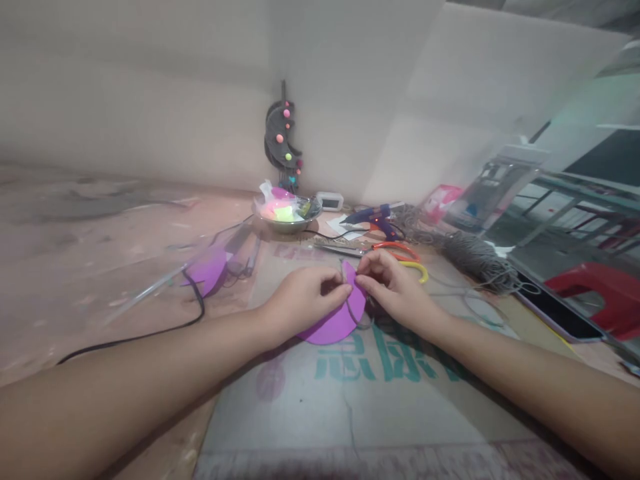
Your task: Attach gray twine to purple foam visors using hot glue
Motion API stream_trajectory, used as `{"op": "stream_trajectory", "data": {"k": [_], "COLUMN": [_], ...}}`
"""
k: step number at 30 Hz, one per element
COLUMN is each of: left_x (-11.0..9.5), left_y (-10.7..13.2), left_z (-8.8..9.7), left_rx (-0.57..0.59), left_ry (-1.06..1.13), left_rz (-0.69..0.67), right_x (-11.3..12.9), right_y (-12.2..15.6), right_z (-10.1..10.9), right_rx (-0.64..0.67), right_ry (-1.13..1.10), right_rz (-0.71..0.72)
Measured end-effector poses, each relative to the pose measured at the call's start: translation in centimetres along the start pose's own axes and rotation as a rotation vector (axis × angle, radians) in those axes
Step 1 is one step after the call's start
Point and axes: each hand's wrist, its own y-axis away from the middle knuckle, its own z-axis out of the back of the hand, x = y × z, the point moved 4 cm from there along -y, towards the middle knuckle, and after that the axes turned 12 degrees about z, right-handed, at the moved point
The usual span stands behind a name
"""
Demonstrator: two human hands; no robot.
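A purple crescent-shaped piece (333, 327), foam or card by its look, is held just over a printed cardboard sheet (280, 427). My left hand (310, 297) pinches its upper part between thumb and fingers. Near the crescent's pointed tip, my right hand (393, 283) is closed in a pinch at the edge. Grey yarn (356, 315) loops across the purple surface between the hands; which fingers grip the yarn I cannot tell. Scissors (343, 250) with red and yellow handles lie just beyond my right hand.
Behind stand a bowl of colourful bits (287, 223) and a blue glue gun (373, 217). A grey yarn skein (475, 260) and a phone (560, 310) lie right. Another purple piece (210, 270) and a black cord (150, 333) lie left. A decorated grey crescent (280, 130) hangs at the wall.
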Motion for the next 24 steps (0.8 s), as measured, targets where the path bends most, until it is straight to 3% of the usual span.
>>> {"op": "stream_trajectory", "data": {"k": [3,7,16,24], "left_x": [0.1,0.5,-0.2,-0.2], "left_y": [-0.2,-0.3,0.0,0.0], "left_z": [0.1,0.0,0.3,0.2], "left_rx": [0.031,0.080,0.018,0.048], "left_ry": [0.179,0.396,0.178,0.118], "left_rz": [0.031,0.141,0.048,0.046], "right_x": [0.2,0.6,0.6,2.5], "right_y": [0.1,0.5,0.5,0.8], "right_z": [0.1,0.2,0.0,0.1], "right_rx": [-0.059,-0.039,-0.006,0.007], "right_ry": [-0.025,0.050,0.080,0.290], "right_rz": [0.035,0.107,0.134,0.285]}}
